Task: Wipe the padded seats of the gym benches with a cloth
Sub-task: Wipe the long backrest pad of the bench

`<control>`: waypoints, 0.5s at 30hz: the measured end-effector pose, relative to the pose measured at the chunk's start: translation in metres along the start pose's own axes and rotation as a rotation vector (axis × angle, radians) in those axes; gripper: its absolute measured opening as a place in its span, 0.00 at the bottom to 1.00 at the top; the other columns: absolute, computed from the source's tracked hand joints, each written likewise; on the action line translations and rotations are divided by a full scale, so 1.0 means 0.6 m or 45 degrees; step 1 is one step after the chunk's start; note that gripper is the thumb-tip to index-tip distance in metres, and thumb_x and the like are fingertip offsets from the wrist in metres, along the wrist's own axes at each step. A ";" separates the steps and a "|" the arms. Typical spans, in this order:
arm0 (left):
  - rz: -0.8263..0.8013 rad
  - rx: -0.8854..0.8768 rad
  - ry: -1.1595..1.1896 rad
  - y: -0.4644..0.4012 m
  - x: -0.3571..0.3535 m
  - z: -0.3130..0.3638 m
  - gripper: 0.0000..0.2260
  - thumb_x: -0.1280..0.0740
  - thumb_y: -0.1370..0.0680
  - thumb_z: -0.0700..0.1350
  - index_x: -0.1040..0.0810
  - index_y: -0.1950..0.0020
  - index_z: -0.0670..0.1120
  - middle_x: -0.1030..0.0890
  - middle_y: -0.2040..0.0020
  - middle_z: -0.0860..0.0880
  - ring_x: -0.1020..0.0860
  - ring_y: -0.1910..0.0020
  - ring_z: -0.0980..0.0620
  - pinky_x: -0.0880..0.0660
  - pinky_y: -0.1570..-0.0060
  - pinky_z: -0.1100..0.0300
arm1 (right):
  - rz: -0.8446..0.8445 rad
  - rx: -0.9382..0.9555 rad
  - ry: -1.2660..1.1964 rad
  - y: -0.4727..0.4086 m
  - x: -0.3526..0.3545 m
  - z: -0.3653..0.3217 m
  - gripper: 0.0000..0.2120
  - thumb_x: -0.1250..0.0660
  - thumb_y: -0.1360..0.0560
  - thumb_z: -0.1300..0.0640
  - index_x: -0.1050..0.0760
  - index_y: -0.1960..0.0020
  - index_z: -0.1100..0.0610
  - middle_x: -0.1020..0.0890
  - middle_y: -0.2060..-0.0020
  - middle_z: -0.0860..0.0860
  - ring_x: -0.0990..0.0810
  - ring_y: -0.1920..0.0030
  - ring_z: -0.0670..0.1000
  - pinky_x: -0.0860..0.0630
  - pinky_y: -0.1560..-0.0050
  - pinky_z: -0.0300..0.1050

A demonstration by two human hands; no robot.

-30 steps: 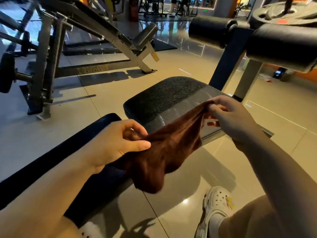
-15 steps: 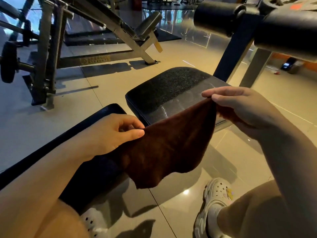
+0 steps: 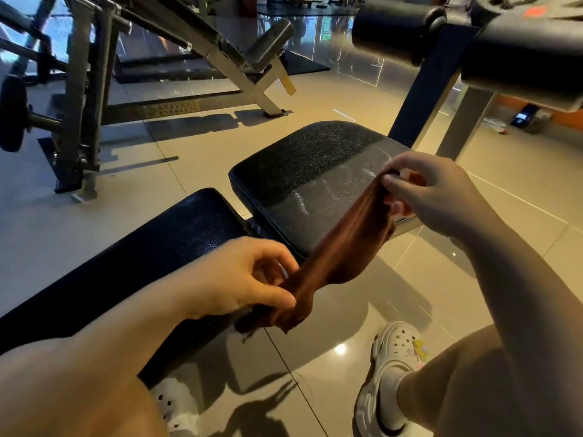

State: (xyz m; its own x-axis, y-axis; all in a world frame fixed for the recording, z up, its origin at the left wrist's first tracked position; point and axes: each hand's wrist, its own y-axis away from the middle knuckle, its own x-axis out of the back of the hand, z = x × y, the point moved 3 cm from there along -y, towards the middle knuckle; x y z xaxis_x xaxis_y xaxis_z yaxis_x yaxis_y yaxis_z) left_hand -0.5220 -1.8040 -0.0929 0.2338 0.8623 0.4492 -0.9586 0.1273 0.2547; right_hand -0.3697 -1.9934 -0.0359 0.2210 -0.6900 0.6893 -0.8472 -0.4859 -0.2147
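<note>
A person's two bare hands hold a brown cloth (image 3: pixel 340 247) stretched in the air between them. The left hand (image 3: pixel 239 275) pinches the lower end of the cloth between thumb and curled fingers; a short bunched tail hangs below that grip. The right hand (image 3: pixel 432 190), higher and farther out, grips the upper end with its fingers curled round the fabric. The hands are well apart, and the cloth runs as a twisted band slanting up from left hand to right.

Just behind and beneath the cloth lies the black padded seat (image 3: pixel 315 171) of a gym bench. Its half nearer the right hand looks glossy; the far half looks dull and grainy. Whether the cloth touches the seat cannot be told. Under the left hand and forearm runs the bench's long black back pad (image 3: pixel 142 257), its end just beside the seat.

Beyond the right hand, a dark post rises to two black roller pads (image 3: pixel 397 29). Below the hands, on the shiny tiled floor (image 3: pixel 362 310), are the person's white clogs (image 3: pixel 388 373). Farther off, past the left hand, stands another bench with a metal frame (image 3: pixel 220 58) and a weight plate (image 3: pixel 12 113) on a bar.
</note>
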 end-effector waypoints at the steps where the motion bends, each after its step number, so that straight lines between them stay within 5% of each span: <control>1: -0.089 -0.005 0.013 0.001 -0.018 0.005 0.10 0.29 0.26 0.40 0.22 0.48 0.52 0.17 0.53 0.51 0.17 0.53 0.56 0.19 0.53 0.61 | -0.050 0.004 -0.080 0.002 -0.005 -0.003 0.08 0.37 0.20 0.56 0.26 0.54 0.43 0.25 0.55 0.41 0.24 0.50 0.48 0.24 0.52 0.42; 5: -0.211 -0.144 -0.154 0.000 -0.033 0.019 0.12 0.30 0.25 0.41 0.23 0.46 0.57 0.20 0.51 0.58 0.21 0.50 0.62 0.24 0.46 0.67 | -0.389 0.012 -0.729 0.015 -0.027 -0.028 0.06 0.38 0.21 0.61 0.24 0.51 0.54 0.18 0.56 0.48 0.16 0.52 0.50 0.21 0.58 0.41; 8: 0.442 -0.313 -0.208 -0.008 0.039 0.022 0.13 0.31 0.24 0.45 0.27 0.47 0.62 0.21 0.52 0.60 0.24 0.48 0.68 0.26 0.53 0.73 | -0.685 0.023 -1.072 0.028 -0.038 -0.044 0.06 0.40 0.27 0.59 0.26 0.51 0.57 0.18 0.57 0.51 0.17 0.52 0.55 0.19 0.59 0.44; 10: 0.644 -0.442 -0.142 -0.008 0.074 0.020 0.19 0.28 0.27 0.51 0.30 0.41 0.65 0.25 0.41 0.61 0.29 0.40 0.69 0.29 0.46 0.72 | -0.798 0.066 -1.113 0.037 -0.045 -0.051 0.07 0.37 0.28 0.56 0.28 0.52 0.58 0.20 0.60 0.50 0.17 0.56 0.51 0.20 0.62 0.42; 12: 0.441 -0.449 -0.213 -0.017 0.074 0.018 0.29 0.27 0.31 0.57 0.35 0.34 0.66 0.33 0.31 0.62 0.37 0.33 0.70 0.36 0.41 0.74 | -0.818 0.136 -1.068 0.042 -0.051 -0.058 0.08 0.34 0.28 0.57 0.29 0.53 0.59 0.21 0.63 0.47 0.19 0.60 0.47 0.22 0.64 0.38; 15: 0.088 -0.292 -0.146 -0.032 0.047 0.012 0.19 0.28 0.28 0.52 0.25 0.38 0.57 0.25 0.35 0.60 0.29 0.35 0.62 0.30 0.39 0.66 | -0.775 0.171 -0.986 0.043 -0.049 -0.056 0.06 0.33 0.27 0.64 0.28 0.51 0.59 0.20 0.63 0.46 0.19 0.61 0.45 0.23 0.65 0.35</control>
State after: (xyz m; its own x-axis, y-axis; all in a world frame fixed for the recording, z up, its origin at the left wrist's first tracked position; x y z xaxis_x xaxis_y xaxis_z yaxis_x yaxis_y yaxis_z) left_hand -0.4955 -1.7857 -0.0787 0.1712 0.8134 0.5560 -0.9816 0.1893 0.0253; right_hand -0.4144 -1.9675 -0.0385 0.8951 -0.4393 0.0760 -0.4333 -0.8973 -0.0839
